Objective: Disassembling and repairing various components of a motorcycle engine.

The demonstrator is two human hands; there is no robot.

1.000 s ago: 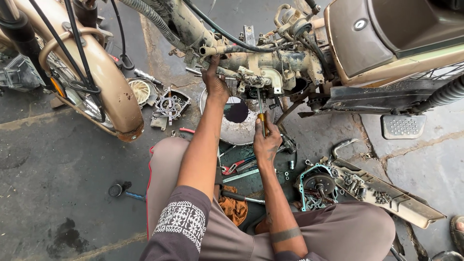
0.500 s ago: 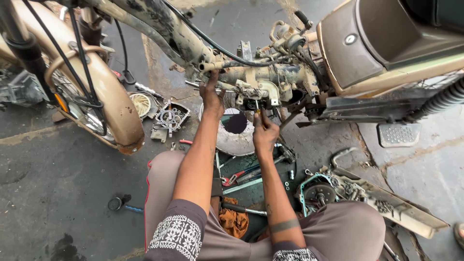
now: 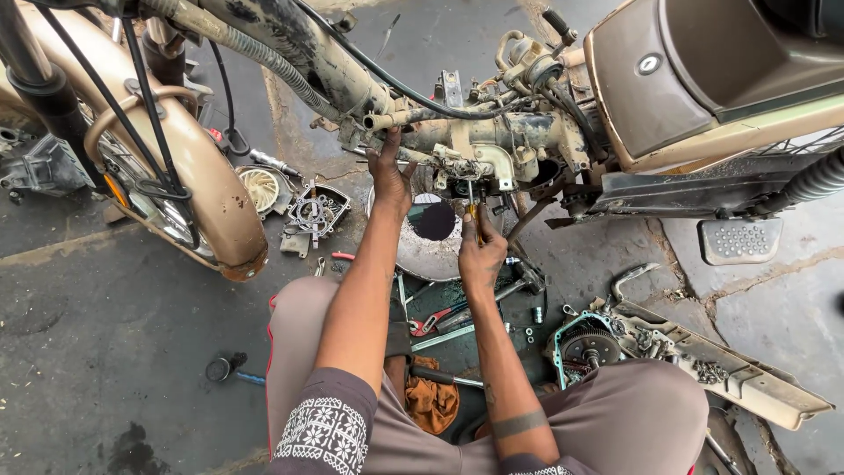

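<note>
A person sits on the ground under a stripped beige motorbike, both arms raised to its bare frame. The left hand [image 3: 388,176] is pressed up against the underside of the frame tube [image 3: 457,132], fingers curled partly round it, bracing rather than gripping any loose part. Just beside it, toward the seat, the right hand [image 3: 481,251] is closed round the yellow handle of a screwdriver [image 3: 475,215], held upright with its thin shaft pointing up into the cluster of brackets and fittings below the frame. The tip is hidden among those parts.

Directly behind and below the right hand stands a round metal pan [image 3: 431,242] with a dark opening. Below the forearms, on the floor between the knees, lie red-handled pliers [image 3: 431,321], spanners and loose nuts. An orange rag [image 3: 431,400] lies closer to the body. Out past the left hand sit an engine cover [image 3: 316,211] and the front mudguard [image 3: 189,167]. Beyond the right elbow lies an open engine casing [image 3: 585,347].
</note>
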